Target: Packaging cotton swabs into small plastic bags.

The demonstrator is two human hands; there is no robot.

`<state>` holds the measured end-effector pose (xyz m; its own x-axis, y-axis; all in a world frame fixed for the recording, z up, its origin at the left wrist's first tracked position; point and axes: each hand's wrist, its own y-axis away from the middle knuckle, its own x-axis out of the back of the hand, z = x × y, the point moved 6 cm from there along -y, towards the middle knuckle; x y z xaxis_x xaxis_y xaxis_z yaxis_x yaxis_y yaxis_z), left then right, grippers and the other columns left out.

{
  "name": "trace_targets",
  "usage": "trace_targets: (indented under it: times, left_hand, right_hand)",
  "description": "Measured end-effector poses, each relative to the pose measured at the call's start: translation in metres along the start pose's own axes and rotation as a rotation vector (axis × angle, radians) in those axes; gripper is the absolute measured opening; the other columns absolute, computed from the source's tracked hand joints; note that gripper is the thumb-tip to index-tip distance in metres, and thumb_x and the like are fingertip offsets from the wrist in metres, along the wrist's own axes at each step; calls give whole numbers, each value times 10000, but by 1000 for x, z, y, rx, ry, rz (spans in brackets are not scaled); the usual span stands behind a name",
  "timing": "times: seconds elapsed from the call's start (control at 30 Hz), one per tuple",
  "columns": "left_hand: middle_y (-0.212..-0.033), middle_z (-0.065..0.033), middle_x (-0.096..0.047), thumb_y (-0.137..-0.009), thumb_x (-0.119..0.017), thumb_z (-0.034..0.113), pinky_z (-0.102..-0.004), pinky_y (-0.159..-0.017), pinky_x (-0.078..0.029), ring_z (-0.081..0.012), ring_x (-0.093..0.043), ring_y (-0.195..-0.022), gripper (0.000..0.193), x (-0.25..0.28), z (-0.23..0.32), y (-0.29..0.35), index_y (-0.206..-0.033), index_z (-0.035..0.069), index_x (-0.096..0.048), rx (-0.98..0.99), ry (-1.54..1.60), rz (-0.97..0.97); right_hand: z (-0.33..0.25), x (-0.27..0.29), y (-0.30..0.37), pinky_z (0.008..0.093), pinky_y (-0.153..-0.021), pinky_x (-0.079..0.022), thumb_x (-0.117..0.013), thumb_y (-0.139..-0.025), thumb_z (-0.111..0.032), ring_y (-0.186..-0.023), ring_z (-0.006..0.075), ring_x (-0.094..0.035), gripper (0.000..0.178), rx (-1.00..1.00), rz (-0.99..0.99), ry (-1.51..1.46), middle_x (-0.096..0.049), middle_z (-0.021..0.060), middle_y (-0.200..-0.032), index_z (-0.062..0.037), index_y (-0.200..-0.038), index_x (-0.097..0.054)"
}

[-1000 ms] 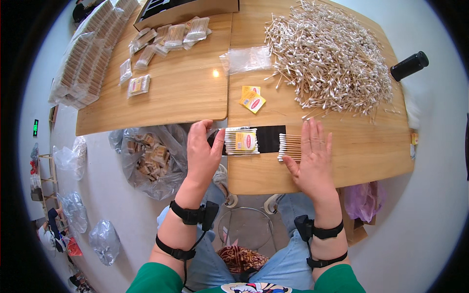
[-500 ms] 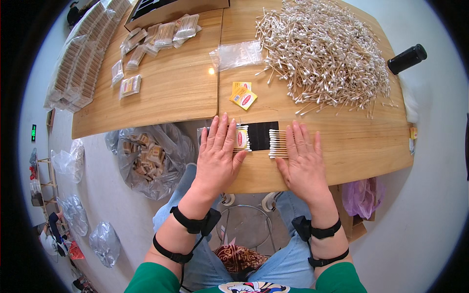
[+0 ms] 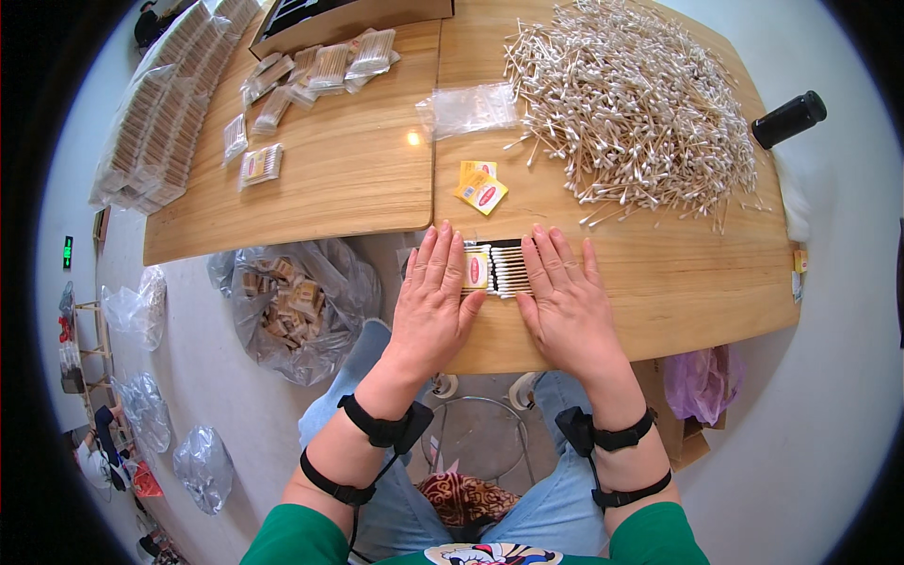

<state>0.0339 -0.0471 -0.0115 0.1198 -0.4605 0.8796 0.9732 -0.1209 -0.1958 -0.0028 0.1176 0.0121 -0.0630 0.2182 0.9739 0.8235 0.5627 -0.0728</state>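
So the biggest thing here is the pale wood tabletop, made of two boards, with a huge heap of loose cotton swabs at the far right. Over on the far left there's a tall stack of bagged swabs, and a grey plastic bag full of small packets sits below the left board's near edge. An open cardboard box is at the top, with some swab packs lying just in front of it

Now the hands. Left hand is flat, palm down, fingers straight, partly covering a bunch of swabs that has a yellow card on top. Right hand is flat the same way, covering the far ends of a bare row of swabs. Neither one is gripping anything, as far as I can see

What's new: a second ago there's a wide stretch of black strip between the two bunches and the left fingers are curled on its bunch; now that hand lies flat and only a dark sliver shows. I'd say that puts both bunches almost end to end, tips facing. Smallest bits: two loose yellow cards just beyond, overlapping, nobody touching them
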Motion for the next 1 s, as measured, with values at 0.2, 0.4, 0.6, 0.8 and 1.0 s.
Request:
trace_targets:
  times: [0.2, 0.4, 0.6, 0.8, 1.0]
  left_hand:
    - [-1592, -175, -306, -997, -521, 268, -508, -1205, -183, -335, -272, -1485, 611, 2, -5, 2, -1527, 31, -328, 48, -14, 18]
    - [-1572, -157, -356, -1031, -456, 206, -498, -1204, -171, -329, -280, -1483, 494, 19, -15, -2, -1493, 39, -399, 141, 22, 125]
    - [-1608, -143, -298, -1062, -384, 276, -496, -1212, -128, -324, -239, -1501, 511, 14, -27, -1, -1529, 69, -359, 199, -59, 104]
    - [-1642, -135, -208, -1065, -362, 289, -496, -1218, -105, -321, -156, -1526, 541, 3, -26, 2, -1558, 76, -298, 171, -61, 27]
    - [-1649, -145, -180, -1058, -367, 265, -490, -1221, -97, -330, -132, -1530, 559, -1, -28, 2, -1568, 61, -259, 157, -4, 36]
  right_hand:
    - [-4, -7, -2, 505, -1228, -112, -553, -954, -346, -1479, 254, -296, 656, -19, -34, 17, -357, 119, -1578, -39, -1506, -377]
    - [-8, -8, -2, 510, -1229, -101, -538, -963, -354, -1500, 253, -245, 659, -37, -23, 35, -324, 121, -1596, -39, -1514, -359]
    - [-11, -9, -4, 512, -1228, -108, -533, -966, -349, -1498, 251, -252, 651, -38, -21, 21, -328, 118, -1595, -40, -1513, -361]
    - [-4, -7, -3, 515, -1221, -136, -571, -947, -319, -1469, 256, -315, 660, -2, -15, 9, -365, 106, -1577, -52, -1514, -367]
    - [-10, -5, -8, 515, -1218, -153, -590, -936, -326, -1457, 240, -343, 652, 26, 3, 13, -402, 89, -1559, -75, -1505, -398]
